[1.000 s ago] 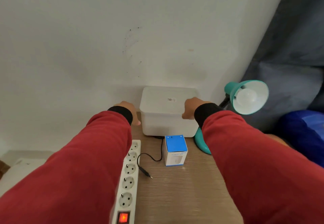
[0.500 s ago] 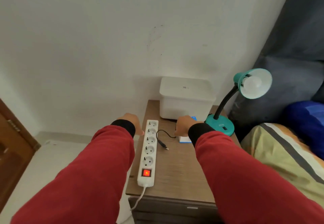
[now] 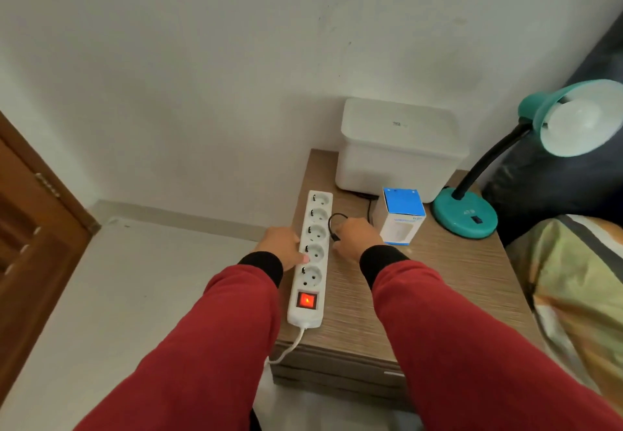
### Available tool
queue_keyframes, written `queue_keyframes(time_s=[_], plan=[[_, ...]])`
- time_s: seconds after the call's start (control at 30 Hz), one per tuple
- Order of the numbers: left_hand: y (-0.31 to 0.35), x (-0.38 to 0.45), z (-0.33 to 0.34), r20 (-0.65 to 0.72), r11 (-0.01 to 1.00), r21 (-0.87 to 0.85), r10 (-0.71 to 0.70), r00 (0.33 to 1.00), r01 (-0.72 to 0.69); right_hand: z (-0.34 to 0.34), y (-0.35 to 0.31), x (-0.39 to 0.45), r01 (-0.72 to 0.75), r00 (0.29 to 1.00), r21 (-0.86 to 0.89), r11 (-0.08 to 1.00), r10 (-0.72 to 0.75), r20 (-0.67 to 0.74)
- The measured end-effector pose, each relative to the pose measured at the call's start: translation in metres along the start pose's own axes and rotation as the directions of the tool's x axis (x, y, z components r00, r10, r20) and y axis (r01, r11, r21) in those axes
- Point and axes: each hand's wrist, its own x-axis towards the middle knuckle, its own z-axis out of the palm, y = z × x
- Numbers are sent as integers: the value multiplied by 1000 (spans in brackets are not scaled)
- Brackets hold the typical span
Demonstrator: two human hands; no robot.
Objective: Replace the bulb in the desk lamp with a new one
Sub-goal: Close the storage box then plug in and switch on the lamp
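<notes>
The teal desk lamp [image 3: 465, 216], round glossy base and black gooseneck, holds a frosted globe bulb [image 3: 581, 122] at the woodgrain nightstand's [image 3: 438, 282] right edge, beside a small blue-topped cardboard box [image 3: 403, 214]. The right hand [image 3: 354, 236] pinches a thin black cable [image 3: 337, 220]; the left hand [image 3: 281, 245] presses its fingers against the long white plastic power strip [image 3: 312, 258], grip uncertain

no legible text, small dark mark on white container [image 3: 397, 150] lid too tiny to read, print on blue-and-white bulb box [image 3: 403, 216] front blurred
</notes>
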Motion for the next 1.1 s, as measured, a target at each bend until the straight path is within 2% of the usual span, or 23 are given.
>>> queue_keyframes(time_s=[0.1,0.23,0.33,0.43,0.53,0.7,0.9,1.1], plan=[[-5,5,0,-8,993,-115,-9,1000,8,4,0,7,-17,1000,40,999,16,15],[-9,9,0,-8,983,-186,-10,1000,9,-3,0,9,-33,999,123,992,33,-3],[-11,10,1,-2,975,-223,-8,1000,7,-15,4,9,-62,995,265,962,79,-54],[-11,10,2,-6,968,-250,-17,1000,15,-23,6,9,-94,986,485,870,148,-74],[-13,10,3,-6,964,-265,-26,1000,24,-28,4,6,-90,982,703,706,179,-54],[-16,12,6,-18,952,-305,-28,999,21,-25,-12,-1,-31,979,810,586,180,-93],[-16,14,7,-27,955,-296,-31,999,22,0,-27,4,-41,958,647,761,215,-192],[-16,17,5,-43,976,-217,-24,999,14,6,-33,5,-69,961,606,792,216,-173]])
